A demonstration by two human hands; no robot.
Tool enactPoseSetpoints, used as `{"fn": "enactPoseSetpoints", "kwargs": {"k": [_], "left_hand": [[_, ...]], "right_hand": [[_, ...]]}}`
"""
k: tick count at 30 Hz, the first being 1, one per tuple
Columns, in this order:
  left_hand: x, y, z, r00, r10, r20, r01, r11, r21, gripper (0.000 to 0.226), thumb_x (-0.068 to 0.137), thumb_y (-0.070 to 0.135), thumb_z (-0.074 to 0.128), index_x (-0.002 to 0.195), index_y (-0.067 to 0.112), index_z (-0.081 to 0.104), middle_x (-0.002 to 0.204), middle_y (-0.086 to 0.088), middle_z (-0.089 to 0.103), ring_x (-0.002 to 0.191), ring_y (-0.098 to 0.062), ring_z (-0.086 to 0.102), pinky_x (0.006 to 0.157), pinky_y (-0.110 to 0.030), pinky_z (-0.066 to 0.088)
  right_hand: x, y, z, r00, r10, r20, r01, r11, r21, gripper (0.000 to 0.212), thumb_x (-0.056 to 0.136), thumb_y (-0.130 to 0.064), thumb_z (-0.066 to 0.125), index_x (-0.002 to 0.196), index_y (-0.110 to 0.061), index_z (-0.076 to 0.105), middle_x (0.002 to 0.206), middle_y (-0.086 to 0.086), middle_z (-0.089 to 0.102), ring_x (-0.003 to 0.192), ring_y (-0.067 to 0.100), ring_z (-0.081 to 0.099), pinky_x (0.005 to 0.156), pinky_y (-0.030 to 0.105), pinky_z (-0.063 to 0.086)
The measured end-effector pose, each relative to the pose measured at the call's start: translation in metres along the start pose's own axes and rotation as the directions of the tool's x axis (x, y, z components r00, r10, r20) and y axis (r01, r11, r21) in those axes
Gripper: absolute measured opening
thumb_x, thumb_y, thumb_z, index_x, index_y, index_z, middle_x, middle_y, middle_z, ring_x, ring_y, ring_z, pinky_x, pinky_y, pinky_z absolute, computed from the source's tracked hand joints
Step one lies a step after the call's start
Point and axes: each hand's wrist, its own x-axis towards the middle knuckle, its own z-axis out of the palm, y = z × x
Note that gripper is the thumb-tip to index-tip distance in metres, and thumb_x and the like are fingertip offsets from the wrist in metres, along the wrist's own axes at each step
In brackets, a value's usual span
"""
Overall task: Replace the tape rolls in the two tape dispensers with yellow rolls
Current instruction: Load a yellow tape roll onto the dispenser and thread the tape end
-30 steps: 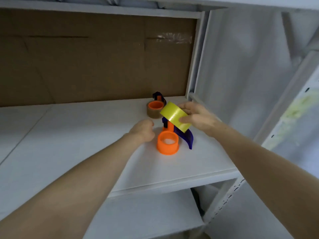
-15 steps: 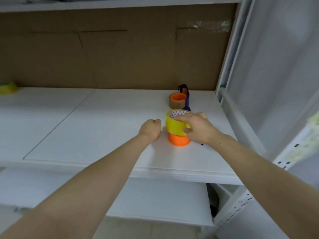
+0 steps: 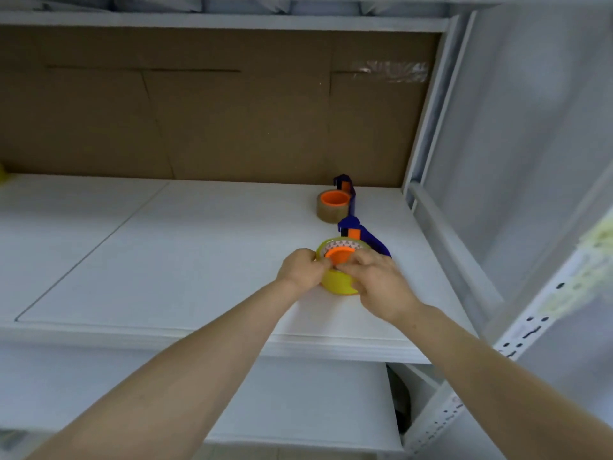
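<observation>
A yellow tape roll point(image 3: 339, 281) sits around the orange hub point(image 3: 338, 255) of the near blue tape dispenser point(image 3: 368, 239) on the white shelf point(image 3: 185, 254). My left hand point(image 3: 300, 268) grips the roll's left rim. My right hand point(image 3: 374, 280) holds its right side, fingers over the top edge. Behind them stands the second blue dispenser point(image 3: 346, 190), its orange hub carrying a brown tape roll point(image 3: 330, 214).
A cardboard panel point(image 3: 212, 111) backs the shelf. A white upright post point(image 3: 423, 114) and side rail bound it on the right. A yellow object point(image 3: 2, 174) shows at the far left edge. A lower shelf point(image 3: 298, 393) lies beneath.
The yellow roll went down over the near dispenser's orange hub. My left hand moved right from a fist beside it onto the roll's rim.
</observation>
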Motion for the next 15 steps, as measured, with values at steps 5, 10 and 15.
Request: {"fn": "enactPoseSetpoints", "kwargs": {"k": [5,10,15], "left_hand": [[0.001,-0.005,0.004,1.000,0.008,-0.019,-0.008,1.000,0.024,0.035,0.091,0.027,0.048,0.113,0.001,0.059,0.113,-0.017,0.063,0.111,-0.034,0.056,0.087,-0.033,0.044],[-0.002,-0.005,0.007,0.999,-0.018,-0.043,0.014,0.997,-0.077,0.039,0.096,0.026,0.038,0.106,-0.003,0.062,0.113,-0.023,0.063,0.109,-0.037,0.057,0.091,-0.037,0.045],[-0.010,0.005,0.011,0.976,-0.220,0.002,0.202,0.893,-0.402,0.059,0.096,0.050,0.029,0.110,0.004,0.064,0.112,-0.017,0.067,0.106,-0.032,0.062,0.097,-0.041,0.049]], "right_hand": [[-0.010,0.001,-0.006,0.993,0.101,-0.059,-0.091,0.985,0.148,0.060,0.073,-0.024,0.056,0.132,-0.031,0.051,0.136,0.004,0.044,0.129,0.028,0.035,0.107,0.033,0.028],[-0.004,0.005,-0.020,0.933,0.314,0.175,-0.351,0.900,0.258,0.091,0.067,-0.040,0.077,0.141,-0.048,0.024,0.156,0.008,-0.006,0.146,0.033,-0.001,0.120,0.042,0.015],[0.001,-0.007,-0.001,0.904,0.403,0.141,-0.427,0.849,0.312,0.074,0.064,-0.052,0.078,0.130,-0.028,0.052,0.144,0.007,0.025,0.125,0.029,0.043,0.104,0.036,0.044]]}}
